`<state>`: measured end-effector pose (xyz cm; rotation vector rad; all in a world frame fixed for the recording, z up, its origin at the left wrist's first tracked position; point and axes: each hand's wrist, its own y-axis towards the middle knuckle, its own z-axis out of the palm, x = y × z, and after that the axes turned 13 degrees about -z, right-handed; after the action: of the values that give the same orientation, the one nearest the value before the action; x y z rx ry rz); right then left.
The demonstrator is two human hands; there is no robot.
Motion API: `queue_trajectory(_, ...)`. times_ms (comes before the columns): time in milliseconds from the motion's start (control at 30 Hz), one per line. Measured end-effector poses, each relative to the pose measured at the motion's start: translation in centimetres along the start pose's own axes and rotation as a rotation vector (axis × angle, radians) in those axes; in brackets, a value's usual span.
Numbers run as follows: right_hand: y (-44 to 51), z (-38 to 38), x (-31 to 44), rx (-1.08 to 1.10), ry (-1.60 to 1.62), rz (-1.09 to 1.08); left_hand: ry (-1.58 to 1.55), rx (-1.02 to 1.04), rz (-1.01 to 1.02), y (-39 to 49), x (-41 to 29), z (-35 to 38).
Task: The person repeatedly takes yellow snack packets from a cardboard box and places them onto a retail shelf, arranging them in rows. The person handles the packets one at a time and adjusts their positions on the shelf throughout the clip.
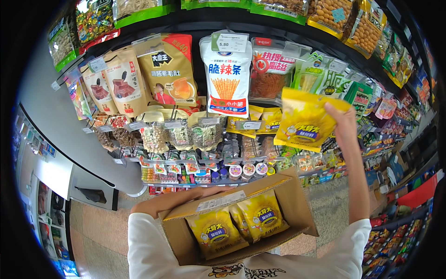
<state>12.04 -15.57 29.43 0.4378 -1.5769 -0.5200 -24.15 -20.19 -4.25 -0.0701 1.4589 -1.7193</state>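
Note:
My right hand point(341, 120) grips the upper right corner of a yellow snack bag point(308, 118), raised in front of the hanging packets at the right. An open cardboard box point(174, 232) rests against my body, holding several more yellow bags point(217, 233). Along the far side of the box lies my left forearm, with my left hand point(217, 190) partly hidden behind the box edge; its fingers are mostly out of sight. Similar yellow bags point(270, 120) hang on the rack just left of the raised bag, behind a price tag holder.
A white snack bag point(228, 80) and a gold snack bag point(169, 73) hang from hooks ahead. Lower shelves hold small packets and round tubs point(248, 170). A grey column point(83, 150) stands at the left. Another stocked shelf point(393, 244) runs along the lower right.

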Motion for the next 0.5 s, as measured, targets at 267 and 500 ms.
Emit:
queue_trajectory(267,-4.8,-0.1,-11.6,0.243,-0.158,0.173,-0.184,-0.038,-0.014,-0.9,2.8,1.3)
queue_trajectory(500,-8.1,3.6,-22.6,0.46,-0.036,0.32,-0.444,-0.088,-0.097,-3.1,2.3,4.0)
